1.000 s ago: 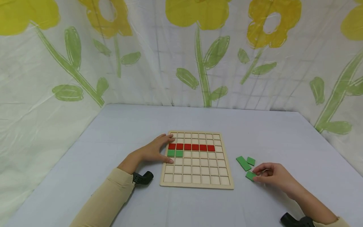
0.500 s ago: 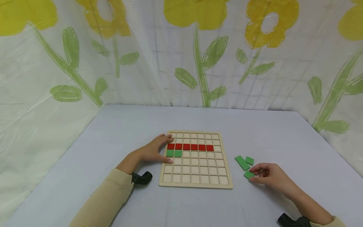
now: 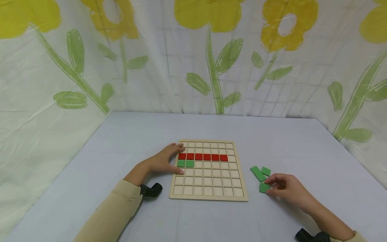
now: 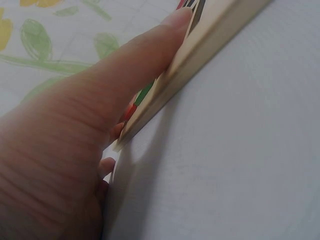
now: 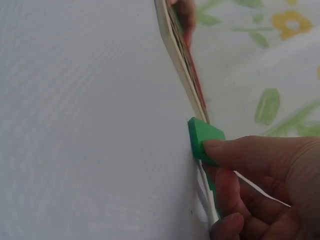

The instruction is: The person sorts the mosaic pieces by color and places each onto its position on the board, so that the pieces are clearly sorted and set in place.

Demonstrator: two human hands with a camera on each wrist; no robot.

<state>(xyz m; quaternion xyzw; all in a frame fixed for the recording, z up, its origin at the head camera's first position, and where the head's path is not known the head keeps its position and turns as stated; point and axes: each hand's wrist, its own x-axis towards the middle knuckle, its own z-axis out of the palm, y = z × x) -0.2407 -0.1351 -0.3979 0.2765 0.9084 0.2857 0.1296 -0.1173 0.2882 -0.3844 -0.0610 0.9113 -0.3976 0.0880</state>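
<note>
A square wooden grid board (image 3: 208, 197) lies on the table. One row holds several red tiles (image 3: 207, 157), and just below it two green tiles (image 3: 185, 163) fill the leftmost cells. My left hand (image 3: 161, 160) rests on the board's left side with fingers spread, its thumb (image 4: 155, 42) lying over the frame in the left wrist view. To the right of the board, my right hand (image 3: 290, 190) pinches a square green tile (image 5: 204, 136) between thumb and fingers. Beside that tile lie a longer green piece (image 3: 258, 173) and a small green tile (image 3: 266, 171).
White cloth covers the table (image 3: 145, 215). Behind it hangs a curtain (image 3: 169, 67) printed with yellow flowers and green leaves. Black devices are strapped to both wrists, such as the left wrist device (image 3: 151, 190).
The green tile in my right hand has turned slightly and shows more of its face. My left hand stays on the board, and the loose green pieces keep their places.
</note>
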